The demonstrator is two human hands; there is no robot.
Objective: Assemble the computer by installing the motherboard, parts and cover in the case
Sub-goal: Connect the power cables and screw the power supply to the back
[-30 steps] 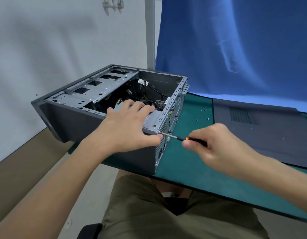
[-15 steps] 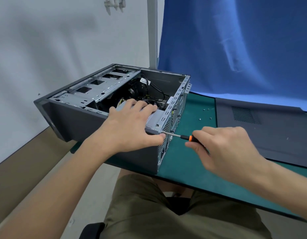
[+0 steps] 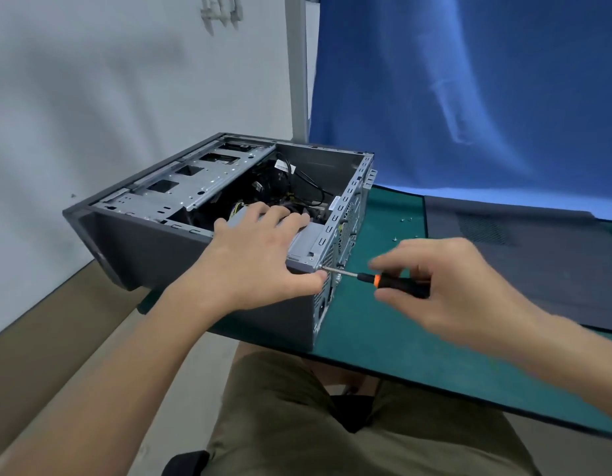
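Computer case [image 3: 153, 249] is sitting at the left end of the green mat [image 3: 383, 338] with its open side facing up, and its left end is looking like it's sticking out past the mat's edge. Inside, going from the left, it's holding the silver drive cage [image 3: 194, 187], then a tangle of black cables [image 3: 297, 187] down in the middle, and the grey power supply [image 3: 304, 240] tucked into the near right corner. I can't tell whether a motherboard is sitting under all that. Your left hand [image 3: 256, 255] is lying flat on top of the power supply, fingers straight and a bit spread, thumb pushing on the case's rear corner, so it's pinning the box, not gripping anything. Your screwdriver [image 3: 390, 281] is pointing level into the rear panel right beside that thumb, and your right hand [image 3: 462, 286] is pinching its black and orange handle with curled fingers. So I'm guessing you're driving in a power supply mounting screw. The next move is calling for holding the tip square in the screw head while the left hand is bracing, then grabbing another of the loose screws [image 3: 406, 219] lying on the mat just behind the screwdriver. Side cover [image 3: 524, 269] is lying flat at the far right, apart from the case and not fitted yet.
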